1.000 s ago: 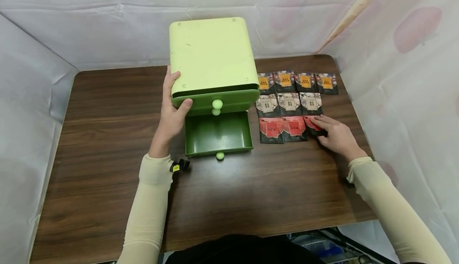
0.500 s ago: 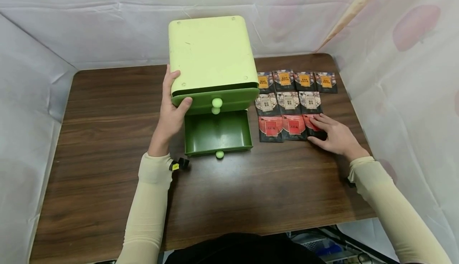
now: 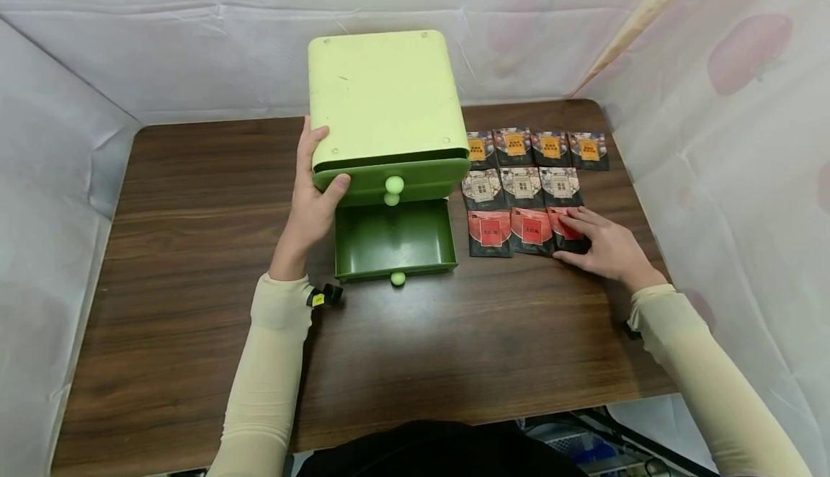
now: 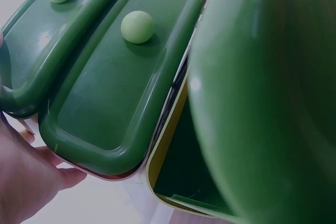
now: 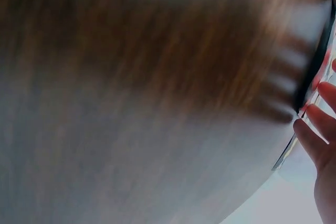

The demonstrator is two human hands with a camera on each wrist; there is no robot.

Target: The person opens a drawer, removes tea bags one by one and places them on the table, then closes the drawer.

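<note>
In the head view a light-green drawer cabinet (image 3: 385, 95) stands with its low dark-green drawer (image 3: 395, 243) pulled out and nothing in it. My left hand (image 3: 313, 192) grips the cabinet's left front edge, thumb on the front of the top drawer (image 3: 363, 185). Two closed drawer fronts with round knobs (image 4: 137, 27) show in the left wrist view. To the right, my right hand (image 3: 609, 246) rests its fingers on the rightmost red-and-black packet (image 3: 564, 225), thumb at the lower edge. Beside it lie two matching packets (image 3: 532, 230).
Behind the red packets lie a row of white-and-black packets (image 3: 521, 185) and a back row of orange-labelled packets (image 3: 514, 145), partly hidden by the cabinet. White sheeting (image 3: 246, 59) encloses the wooden table (image 3: 188, 282) at the back and sides.
The rightmost red packet has come to lie flat in line with the other two, and my right fingers have spread on it. The left hand and cabinet have stayed in place.
</note>
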